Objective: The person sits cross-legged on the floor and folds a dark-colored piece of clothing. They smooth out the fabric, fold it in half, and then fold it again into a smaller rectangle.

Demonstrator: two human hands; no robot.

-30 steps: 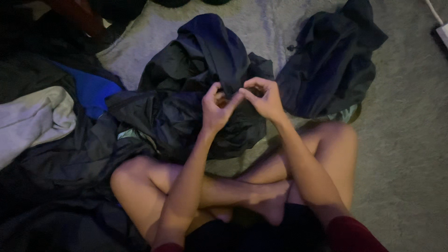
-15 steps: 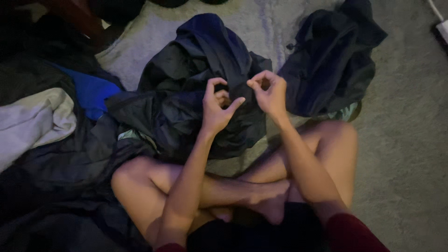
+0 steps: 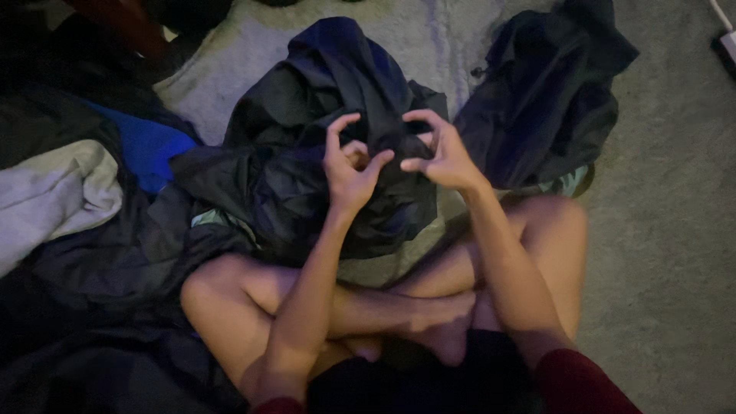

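I sit cross-legged on the carpet with both hands raised over a heap of dark jackets in front of my knees. My left hand has its fingers curled and spread, with the thumb pointing right. My right hand is a short gap away, its index finger hooked over and its thumb stretched toward the left hand. In the dim light I see nothing held in either hand. Black fabric from the heap shows in the gap between them.
Another dark garment lies on the grey carpet at the upper right. On the left are a blue cloth, a pale grey garment and more dark clothes. A white object sits at the top right edge.
My hands were touching over the heap one second ago. They have since drawn apart and risen slightly, and the fingers have uncurled.
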